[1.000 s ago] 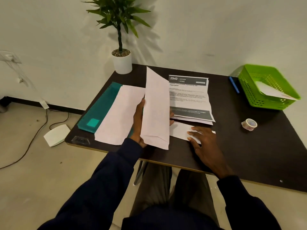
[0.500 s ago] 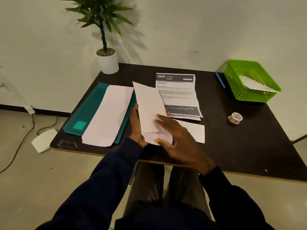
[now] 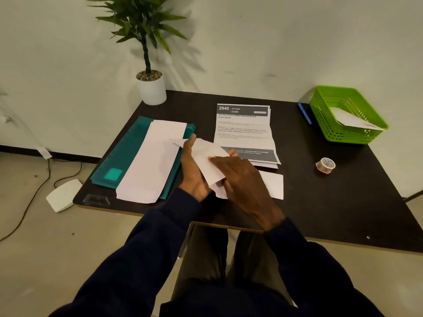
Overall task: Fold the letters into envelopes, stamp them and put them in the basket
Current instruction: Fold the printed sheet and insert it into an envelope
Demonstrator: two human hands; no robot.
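Observation:
My left hand (image 3: 191,172) holds a white envelope (image 3: 206,157) tilted over the table's front middle, thumb on its left side and fingertips showing past its far edge. My right hand (image 3: 238,177) lies on the envelope's lower part, fingers curled over it. A folded white paper (image 3: 273,185) lies flat just right of my right hand. Printed letters (image 3: 243,131) are stacked behind my hands. A stack of white envelopes (image 3: 155,161) rests on a teal folder (image 3: 123,156) at the left. The green basket (image 3: 325,117) at the far right holds one envelope (image 3: 350,118). A sticker tape roll (image 3: 326,165) sits near it.
A potted plant (image 3: 151,88) stands at the table's back left corner. A blue pen (image 3: 304,113) lies left of the basket. On the floor at the left are a white box (image 3: 63,194) and cables. The table's front edge (image 3: 320,239) runs close to my knees.
My right hand left the folded paper on the table and came onto the envelope. The envelope, upright a second ago, has been lowered and tilted down towards the table.

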